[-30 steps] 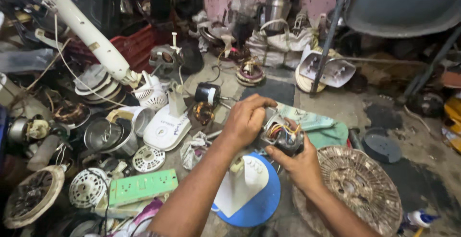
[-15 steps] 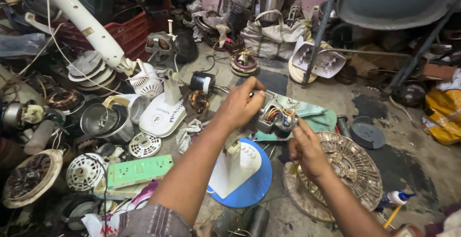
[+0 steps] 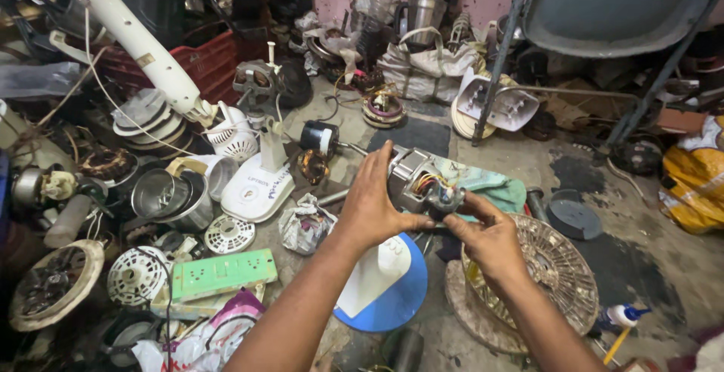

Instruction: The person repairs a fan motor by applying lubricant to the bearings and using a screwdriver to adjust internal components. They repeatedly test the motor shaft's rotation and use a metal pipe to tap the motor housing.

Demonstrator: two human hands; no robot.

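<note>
Fan motor (image 3: 422, 183): a small grey-cased electric motor with coloured wires showing at its open end, held up between both hands above the cluttered floor, over the blue round base (image 3: 392, 296).
Left hand (image 3: 375, 206): wrapped round the motor's left side, fingers curled over the top, thumb underneath (a firm clasp, not flat).
Right hand (image 3: 490, 240): fingertips pinched on the dark part at the motor's wire end, thumb and forefinger pressed close together.
Below the hands: a white fan housing piece (image 3: 377, 270) lies on the blue base; a round wire fan grille (image 3: 554, 274) sits just right of it, under the right wrist.
Behind the motor: a green cloth (image 3: 490, 183) on the floor.
Left of the hands: a white fan stand base (image 3: 256, 187), a crumpled plastic bag (image 3: 302, 225), a green socket strip (image 3: 222, 272) and steel pots (image 3: 170, 195).
Far left: a long white fan pole (image 3: 132, 36) leans over a red crate (image 3: 204, 59).
Far right: a yellow bag (image 3: 690, 180).
</note>
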